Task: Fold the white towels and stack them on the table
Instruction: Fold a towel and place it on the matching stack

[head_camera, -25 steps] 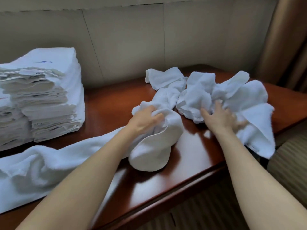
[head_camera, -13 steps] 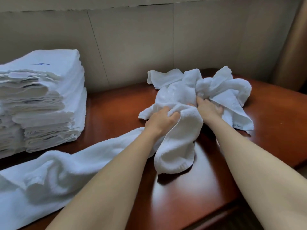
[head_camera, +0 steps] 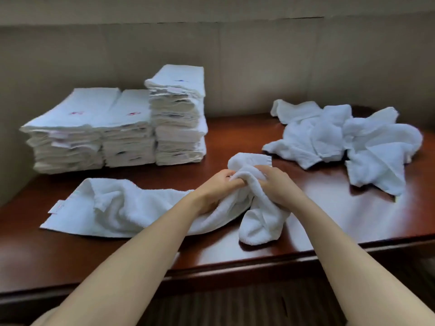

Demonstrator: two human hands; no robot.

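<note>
Both hands, left (head_camera: 215, 192) and right (head_camera: 274, 185), are now gripping one towel (head_camera: 131, 209) pulled clear of the pile (head_camera: 348, 142) toward the table's (head_camera: 353, 220) front edge, so folding's starting.

Beige panelled wall (head_camera: 259, 67) behind.

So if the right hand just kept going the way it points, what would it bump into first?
The right hand points up and left, gripping the towel. Straight on, it would likely first meet the left hand, also gripping the towel; beyond lie the folded stacks. Depth is uncertain.
</note>
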